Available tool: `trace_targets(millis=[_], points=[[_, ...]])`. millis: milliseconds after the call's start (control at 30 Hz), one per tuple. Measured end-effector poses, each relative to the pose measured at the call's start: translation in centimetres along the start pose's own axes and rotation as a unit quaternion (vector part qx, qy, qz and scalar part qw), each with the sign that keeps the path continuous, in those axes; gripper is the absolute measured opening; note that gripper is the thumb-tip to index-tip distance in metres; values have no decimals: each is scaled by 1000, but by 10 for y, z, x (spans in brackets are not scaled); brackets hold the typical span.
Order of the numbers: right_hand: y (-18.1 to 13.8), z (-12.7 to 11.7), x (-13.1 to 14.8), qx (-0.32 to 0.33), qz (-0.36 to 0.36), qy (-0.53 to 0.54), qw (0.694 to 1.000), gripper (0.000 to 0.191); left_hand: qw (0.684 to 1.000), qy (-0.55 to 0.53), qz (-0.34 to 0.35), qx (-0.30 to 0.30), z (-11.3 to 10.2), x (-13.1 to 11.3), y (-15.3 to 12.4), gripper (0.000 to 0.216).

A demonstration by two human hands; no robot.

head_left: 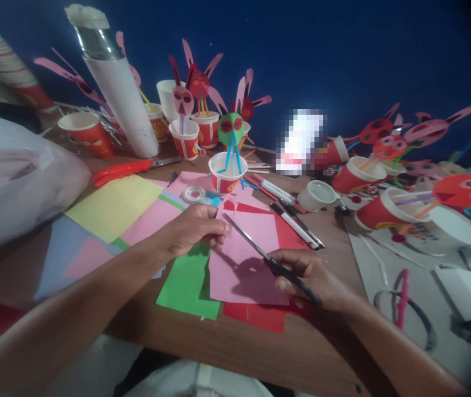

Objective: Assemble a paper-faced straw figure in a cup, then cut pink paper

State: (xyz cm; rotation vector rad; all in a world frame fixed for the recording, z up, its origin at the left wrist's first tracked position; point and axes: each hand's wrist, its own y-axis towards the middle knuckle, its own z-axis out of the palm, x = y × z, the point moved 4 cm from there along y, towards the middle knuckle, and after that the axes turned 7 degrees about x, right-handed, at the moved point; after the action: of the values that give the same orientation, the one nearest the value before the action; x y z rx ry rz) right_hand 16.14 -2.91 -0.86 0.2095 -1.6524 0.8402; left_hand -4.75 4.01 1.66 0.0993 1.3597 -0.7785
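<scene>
My left hand [197, 227] pinches a small pink paper piece [230, 205] between thumb and fingers; its exact outline is hard to make out. My right hand [304, 270] grips black-handled scissors [252, 241], whose blades point up and left, with the tips beside my left fingertips. Whether the blades touch the paper piece, I cannot tell. Below both hands lies a pink paper sheet [246, 281], over a green sheet [188, 281] and a red sheet [256, 320]. A paper cup [228, 182] bearing a green paper face [231, 131] stands just beyond.
Markers [295, 223] and a white cup [317, 196] lie to the right of the sheets. A tape roll [194, 193], a red-handled cutter [122, 172] and a yellow sheet [115, 207] are at left. A tall flask [122, 105], a plastic bag [20, 182] and several decorated cups surround the workspace.
</scene>
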Motion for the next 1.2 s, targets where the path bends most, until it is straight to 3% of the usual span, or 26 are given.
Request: trace_targets(millis=[1200], points=[[0, 3, 7, 13, 14, 68, 998, 54, 1000, 2, -1, 13, 0, 1, 1, 8]])
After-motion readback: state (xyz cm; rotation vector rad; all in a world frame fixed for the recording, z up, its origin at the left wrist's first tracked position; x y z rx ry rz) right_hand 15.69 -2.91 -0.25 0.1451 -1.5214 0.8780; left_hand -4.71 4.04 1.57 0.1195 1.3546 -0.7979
